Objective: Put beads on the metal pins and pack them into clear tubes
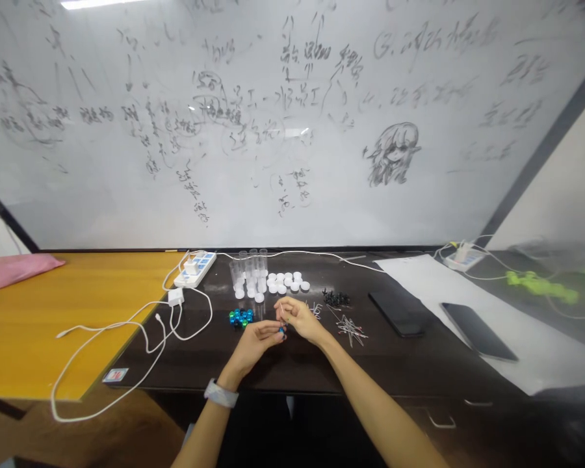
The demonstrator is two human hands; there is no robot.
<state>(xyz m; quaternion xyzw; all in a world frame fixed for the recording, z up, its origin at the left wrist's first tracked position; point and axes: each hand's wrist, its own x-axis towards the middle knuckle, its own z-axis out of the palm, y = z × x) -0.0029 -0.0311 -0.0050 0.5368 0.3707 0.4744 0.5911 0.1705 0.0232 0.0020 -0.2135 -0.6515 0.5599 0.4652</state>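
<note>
Left hand (254,346), right hand (299,318) pinching small blue bead (283,331); clear plastic tubes (248,270) upright beside loose white caps (285,283).

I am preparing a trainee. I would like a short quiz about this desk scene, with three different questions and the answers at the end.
1. True or false: the left hand wears a band at the wrist.

2. Which lies nearest to the right hand?
A. the power strip
B. the thin bent wires
C. the black phone

3. Fill the gap: the white caps lie just to the right of the clear plastic ____.

Key: 1. True. 2. B. 3. tubes.
</note>
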